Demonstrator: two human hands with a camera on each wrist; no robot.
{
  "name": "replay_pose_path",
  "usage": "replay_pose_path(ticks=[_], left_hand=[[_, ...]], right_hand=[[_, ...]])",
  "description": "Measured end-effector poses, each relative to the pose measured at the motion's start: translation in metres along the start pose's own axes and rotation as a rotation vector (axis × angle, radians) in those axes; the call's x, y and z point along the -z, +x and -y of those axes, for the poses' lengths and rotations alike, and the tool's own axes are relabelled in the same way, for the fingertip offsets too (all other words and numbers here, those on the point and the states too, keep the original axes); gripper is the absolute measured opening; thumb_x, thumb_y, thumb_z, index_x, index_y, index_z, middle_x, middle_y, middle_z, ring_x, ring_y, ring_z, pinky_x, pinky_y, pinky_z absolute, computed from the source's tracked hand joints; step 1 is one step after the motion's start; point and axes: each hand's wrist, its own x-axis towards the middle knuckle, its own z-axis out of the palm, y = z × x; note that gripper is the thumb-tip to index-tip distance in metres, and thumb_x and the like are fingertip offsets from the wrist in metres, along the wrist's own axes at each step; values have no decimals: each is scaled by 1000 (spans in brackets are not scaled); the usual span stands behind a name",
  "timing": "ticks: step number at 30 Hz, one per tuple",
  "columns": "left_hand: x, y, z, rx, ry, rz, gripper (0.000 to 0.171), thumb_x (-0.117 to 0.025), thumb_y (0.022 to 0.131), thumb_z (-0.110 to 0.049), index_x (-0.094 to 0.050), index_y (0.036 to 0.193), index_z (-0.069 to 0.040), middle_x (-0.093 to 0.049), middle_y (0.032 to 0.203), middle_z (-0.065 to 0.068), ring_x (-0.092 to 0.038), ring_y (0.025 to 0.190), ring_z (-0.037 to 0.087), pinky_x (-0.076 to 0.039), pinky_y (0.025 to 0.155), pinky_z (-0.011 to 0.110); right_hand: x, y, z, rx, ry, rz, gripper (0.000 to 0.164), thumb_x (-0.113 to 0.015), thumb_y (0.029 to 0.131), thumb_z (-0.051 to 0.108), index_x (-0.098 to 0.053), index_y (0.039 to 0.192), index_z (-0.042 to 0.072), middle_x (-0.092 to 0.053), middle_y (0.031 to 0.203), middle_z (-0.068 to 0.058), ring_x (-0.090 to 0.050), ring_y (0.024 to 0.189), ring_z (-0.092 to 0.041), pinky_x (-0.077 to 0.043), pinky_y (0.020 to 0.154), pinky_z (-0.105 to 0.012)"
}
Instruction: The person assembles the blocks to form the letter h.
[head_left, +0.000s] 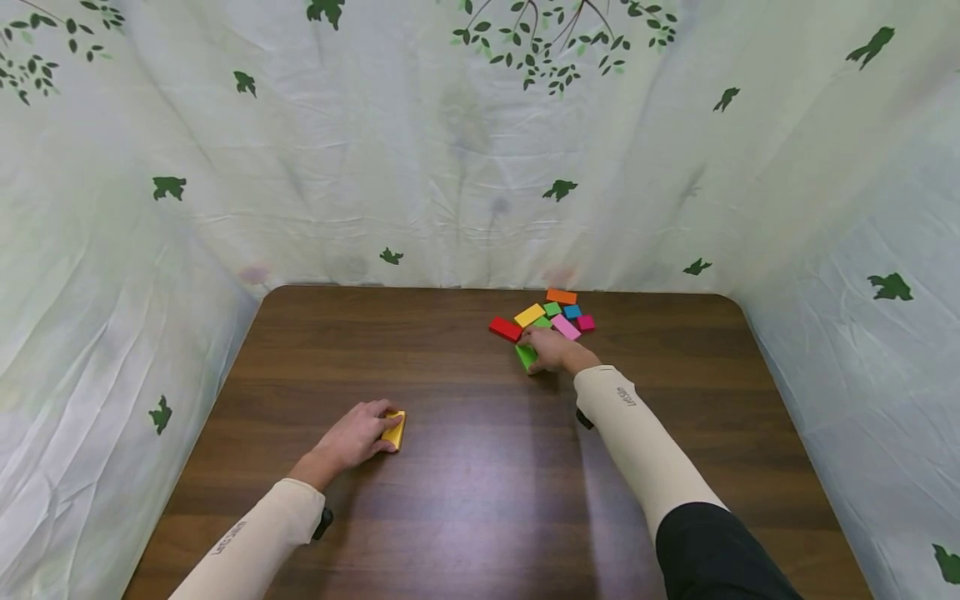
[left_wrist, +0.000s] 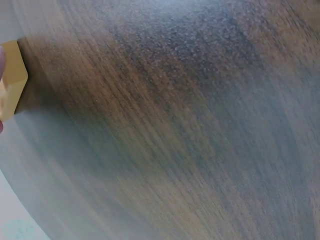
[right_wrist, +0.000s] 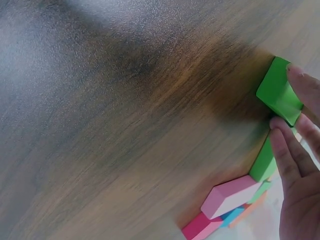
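On the left half of the wooden table, my left hand (head_left: 356, 435) grips a yellow block (head_left: 395, 432) between thumb and fingers. In the left wrist view only part of that yellow block (left_wrist: 15, 72) and the fingertips show at the left edge. Farther back, my right hand (head_left: 555, 348) pinches a green block (head_left: 526, 357) at the near side of a group of coloured blocks. The right wrist view has thumb and fingers at either side of this green block (right_wrist: 276, 92). Close beside the fingers lies another green block (right_wrist: 263, 160), partly covered by the hand.
Around the right hand lie a red block (head_left: 506, 328), a yellow one (head_left: 529, 315), a pink one (head_left: 566, 327), a blue one (head_left: 572, 312), a magenta one (head_left: 586, 322) and an orange one (head_left: 562, 296). A white leaf-printed curtain (head_left: 420, 167) hangs behind the table (head_left: 465, 500).
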Motion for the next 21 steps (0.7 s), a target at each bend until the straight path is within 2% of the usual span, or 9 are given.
replay_pose_path(ticks=[21], left_hand=[[-3,-5,-3,-11,41,-59,44,-81,75,-24,-71,107,5,-63,105,16,-59,97,32,-48,85,45]], right_hand=[[-2,2,0,-4,-27,-4,61,-78,82,23,-55,134,2,-49,138,-16,-46,125,-30,-36,106,-42]])
